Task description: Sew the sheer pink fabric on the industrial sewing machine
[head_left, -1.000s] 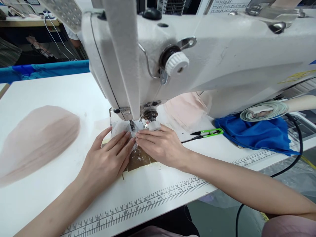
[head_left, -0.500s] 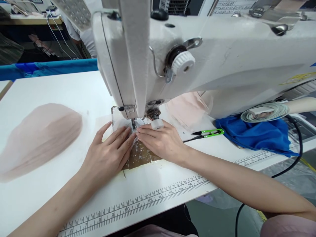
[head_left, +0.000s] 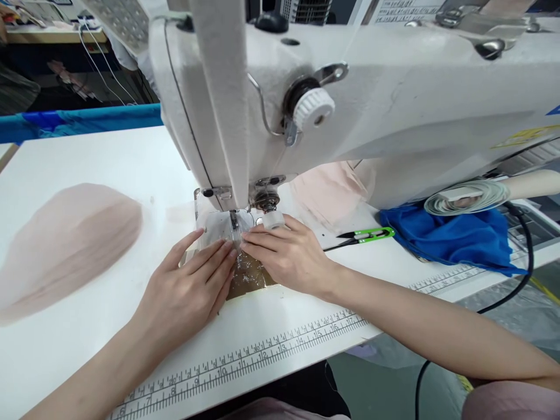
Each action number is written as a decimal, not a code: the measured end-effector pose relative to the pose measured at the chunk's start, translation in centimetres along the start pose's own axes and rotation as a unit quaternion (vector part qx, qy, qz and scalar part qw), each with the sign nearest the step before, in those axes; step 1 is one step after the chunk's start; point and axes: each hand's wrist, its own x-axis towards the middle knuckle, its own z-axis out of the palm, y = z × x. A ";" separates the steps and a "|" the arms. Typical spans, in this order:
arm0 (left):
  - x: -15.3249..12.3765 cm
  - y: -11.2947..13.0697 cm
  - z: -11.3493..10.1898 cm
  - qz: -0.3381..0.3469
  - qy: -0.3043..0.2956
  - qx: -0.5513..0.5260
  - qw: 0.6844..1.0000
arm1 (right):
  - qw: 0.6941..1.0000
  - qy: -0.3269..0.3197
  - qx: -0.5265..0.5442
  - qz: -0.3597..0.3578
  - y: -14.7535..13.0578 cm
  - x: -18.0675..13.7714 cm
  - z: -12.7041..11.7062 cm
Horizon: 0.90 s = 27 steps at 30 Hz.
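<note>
A white sewing machine (head_left: pixel 394 105) fills the upper middle of the head view. Its presser foot (head_left: pixel 235 224) stands over a small sheer pale fabric piece (head_left: pixel 214 224) on the needle plate. My left hand (head_left: pixel 188 291) lies flat with fingers stretched out, fingertips pressing the fabric just left of the foot. My right hand (head_left: pixel 289 254) lies flat too, fingers pointing left and touching the fabric beside the foot, with a white thimble-like cap (head_left: pixel 275 219) on one finger. A brownish taped patch (head_left: pixel 247 277) shows between both hands.
A pile of sheer beige fabric (head_left: pixel 65 245) lies at the left of the white table (head_left: pixel 109 163). Green thread snips (head_left: pixel 367 235), blue cloth (head_left: pixel 455 239), a tape roll (head_left: pixel 468 195) and pink fabric (head_left: pixel 328 192) sit at the right. A black cable (head_left: pixel 516 280) hangs off the edge.
My left hand has slid slightly back toward me and its fingers sit a little lower on the fabric. The right hand stays beside the foot. The view shifted slightly.
</note>
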 end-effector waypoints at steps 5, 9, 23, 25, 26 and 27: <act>-0.1 -0.2 0.1 0.010 -0.018 0.005 1.000 | 1.000 0.004 -0.010 -0.002 0.1 0.0 0.1; -0.2 -0.4 0.2 -0.003 -0.024 0.019 1.000 | 1.000 0.002 -0.025 0.003 0.1 0.2 0.2; 0.0 -1.8 1.7 -0.032 -0.024 -0.005 0.999 | 0.995 -0.068 -0.061 0.035 0.7 0.8 0.5; 0.1 -2.0 1.9 -0.033 -0.026 0.002 0.999 | 0.995 -0.076 -0.056 0.040 0.7 0.8 0.4; 0.1 -2.0 2.0 -0.034 -0.027 0.006 0.999 | 0.995 -0.076 -0.053 0.040 0.8 0.7 0.3; 0.1 -2.1 2.0 -0.036 -0.027 0.009 0.999 | 0.995 -0.075 -0.052 0.040 0.8 0.7 0.2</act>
